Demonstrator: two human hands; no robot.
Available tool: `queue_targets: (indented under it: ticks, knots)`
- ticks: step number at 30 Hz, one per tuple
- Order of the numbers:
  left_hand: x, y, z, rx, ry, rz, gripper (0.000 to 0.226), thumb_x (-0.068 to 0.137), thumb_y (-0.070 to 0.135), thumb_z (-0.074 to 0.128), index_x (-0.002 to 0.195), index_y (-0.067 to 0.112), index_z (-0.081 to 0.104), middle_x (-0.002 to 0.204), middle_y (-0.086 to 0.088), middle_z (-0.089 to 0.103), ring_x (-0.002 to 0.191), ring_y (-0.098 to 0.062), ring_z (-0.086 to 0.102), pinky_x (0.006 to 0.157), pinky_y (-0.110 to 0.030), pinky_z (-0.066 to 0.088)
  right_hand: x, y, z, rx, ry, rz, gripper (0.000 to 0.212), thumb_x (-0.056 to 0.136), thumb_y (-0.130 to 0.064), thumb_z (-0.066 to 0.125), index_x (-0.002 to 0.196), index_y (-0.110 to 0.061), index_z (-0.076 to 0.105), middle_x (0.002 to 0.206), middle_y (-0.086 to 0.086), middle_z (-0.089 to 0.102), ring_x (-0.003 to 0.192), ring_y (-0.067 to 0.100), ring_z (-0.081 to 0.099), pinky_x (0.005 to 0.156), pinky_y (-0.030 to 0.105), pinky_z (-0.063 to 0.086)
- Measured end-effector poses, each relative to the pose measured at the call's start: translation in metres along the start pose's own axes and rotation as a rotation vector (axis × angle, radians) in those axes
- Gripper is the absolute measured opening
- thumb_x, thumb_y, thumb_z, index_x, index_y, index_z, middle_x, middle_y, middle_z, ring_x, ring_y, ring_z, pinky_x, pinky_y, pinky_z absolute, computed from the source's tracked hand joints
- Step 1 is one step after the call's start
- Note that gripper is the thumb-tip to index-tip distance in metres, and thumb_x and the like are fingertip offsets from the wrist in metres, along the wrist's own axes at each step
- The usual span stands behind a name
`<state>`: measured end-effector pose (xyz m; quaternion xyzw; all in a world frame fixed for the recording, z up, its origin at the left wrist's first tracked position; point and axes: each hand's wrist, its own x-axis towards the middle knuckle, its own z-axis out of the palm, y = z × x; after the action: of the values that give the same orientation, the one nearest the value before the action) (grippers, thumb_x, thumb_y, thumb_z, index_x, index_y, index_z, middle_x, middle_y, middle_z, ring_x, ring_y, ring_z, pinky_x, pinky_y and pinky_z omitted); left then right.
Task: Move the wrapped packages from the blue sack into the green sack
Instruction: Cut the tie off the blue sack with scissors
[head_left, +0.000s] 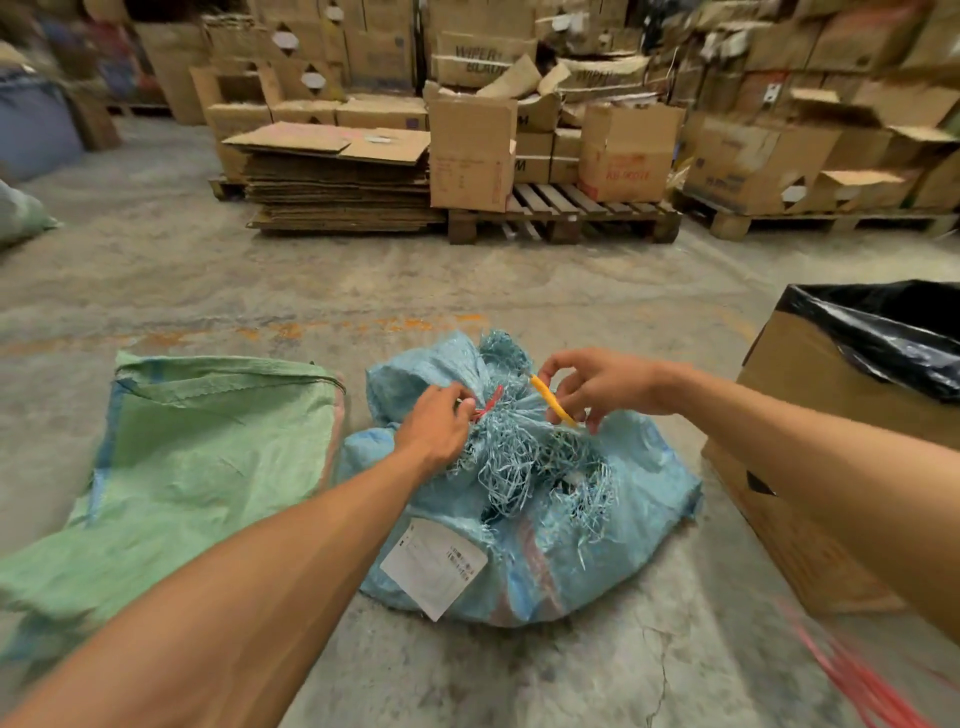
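Note:
A bulging blue woven sack (613, 525) lies on the concrete floor in front of me, its frayed neck bunched and tied with a red string (488, 402). A white label (434, 564) sticks to its near side. My left hand (434, 428) pinches the red string at the knot. My right hand (597, 387) holds a yellow cutter (551, 400) at the neck, just right of the knot. The green sack (208, 457) lies flat and limp to the left, touching the blue one. No wrapped packages are visible; the blue sack hides its contents.
A cardboard box lined with a black bag (852, 415) stands close on the right. Red strings (862, 680) lie at the bottom right. Pallets (566, 218) of flattened and stacked cartons fill the background. Bare concrete lies between them and me.

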<state>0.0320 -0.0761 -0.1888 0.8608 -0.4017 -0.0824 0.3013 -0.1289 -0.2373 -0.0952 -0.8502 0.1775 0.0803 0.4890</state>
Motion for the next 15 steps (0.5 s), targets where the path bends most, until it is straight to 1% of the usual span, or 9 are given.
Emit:
queue_targets:
  ticks: [1,3,5,7,10,12,15]
  knots:
    - [0.001,0.000,0.003,0.010,0.028,-0.024,0.027,0.102,0.039,0.042,0.110,0.026,0.064,0.114,-0.002,0.060,0.095,-0.018,0.056,0.088,-0.038,0.049,0.003,0.004,0.005,0.072,0.024,-0.021,0.025,0.092,0.006,0.057,0.110,-0.010,0.052,0.080,0.004,0.072,0.062,0.012,0.059,0.053,0.027,0.050]
    - [0.002,0.002,0.007,0.025,0.067,-0.073,0.020,0.098,0.041,0.049,0.102,0.033,0.068,0.106,0.004,0.065,0.089,-0.018,0.061,0.078,-0.035,0.052,0.009,0.013,0.014,0.157,0.011,-0.009,0.022,0.094,0.000,0.059,0.112,-0.009,0.050,0.082,0.005,0.071,0.059,0.010,0.058,0.050,0.025,0.048]
    - [0.002,0.005,0.012,0.038,0.090,-0.116,0.015,0.095,0.040,0.058,0.099,0.032,0.070,0.100,0.007,0.067,0.086,-0.015,0.061,0.070,-0.031,0.048,0.014,0.018,0.022,0.163,-0.041,0.029,0.022,0.094,-0.009,0.062,0.112,-0.010,0.049,0.085,0.006,0.069,0.062,0.010,0.056,0.051,0.025,0.045]
    - [0.003,0.005,0.017,0.044,0.110,-0.140,0.013,0.092,0.041,0.064,0.097,0.032,0.070,0.099,0.008,0.069,0.087,-0.014,0.061,0.073,-0.032,0.050,0.019,0.020,0.026,0.171,-0.063,0.068,0.023,0.093,-0.014,0.064,0.110,-0.011,0.049,0.085,0.007,0.065,0.064,0.011,0.053,0.051,0.024,0.043]
    - [0.003,0.007,0.020,0.091,0.131,-0.104,0.013,0.090,0.040,0.067,0.099,0.031,0.070,0.096,0.008,0.071,0.087,-0.015,0.065,0.074,-0.033,0.053,0.024,0.022,0.030,0.189,-0.099,0.130,0.022,0.094,-0.013,0.063,0.109,-0.015,0.047,0.087,0.009,0.061,0.065,0.012,0.047,0.052,0.026,0.040]
    - [0.006,0.006,0.022,0.133,0.122,-0.061,0.012,0.088,0.039,0.069,0.096,0.030,0.071,0.092,0.007,0.072,0.084,-0.016,0.066,0.073,-0.033,0.054,0.026,0.023,0.032,0.178,-0.143,0.164,0.022,0.095,-0.014,0.062,0.110,-0.016,0.046,0.086,0.007,0.059,0.067,0.013,0.045,0.054,0.027,0.039]
    - [0.006,0.007,0.026,0.173,0.075,-0.019,0.006,0.087,0.029,0.070,0.090,0.024,0.071,0.086,0.004,0.071,0.078,-0.018,0.067,0.075,-0.037,0.058,0.028,0.026,0.035,0.141,-0.168,0.203,0.029,0.093,-0.023,0.065,0.113,-0.018,0.044,0.078,-0.001,0.054,0.064,0.011,0.042,0.052,0.027,0.037]
